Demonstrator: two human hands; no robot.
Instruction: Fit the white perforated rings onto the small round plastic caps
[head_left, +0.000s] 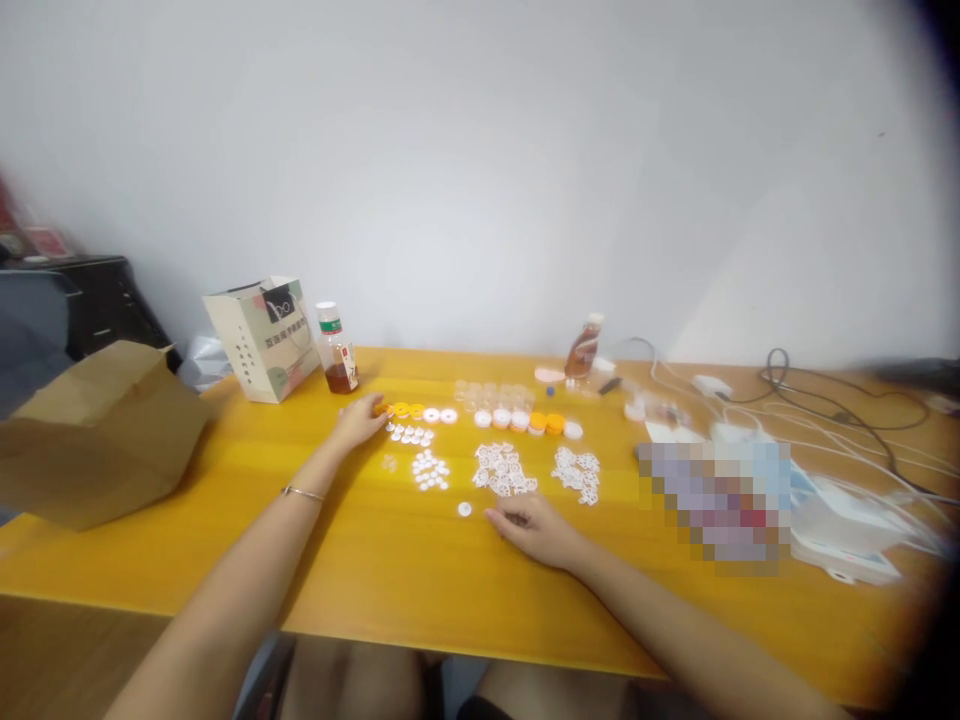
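On the table [225, 540], my left hand [358, 420] lies at the left end of a row of caps [420, 412]; my right hand [536, 530] lies before heaps of small parts [504, 468]. A paper bag [264, 338] and bottle [336, 350] stand behind, cables [825, 410] to the right.

Orange rings [401, 409] lay flat in a row at the left hand's [358, 420] fingertips; a white disc [464, 509] lay just left of the right hand [534, 528].

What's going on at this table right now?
A person sits at a yellow table sorting small plastic parts. The left hand touches the end of a row of orange and white caps. The right hand rests flat near piles of white rings, beside one loose ring. Neither hand visibly holds anything.
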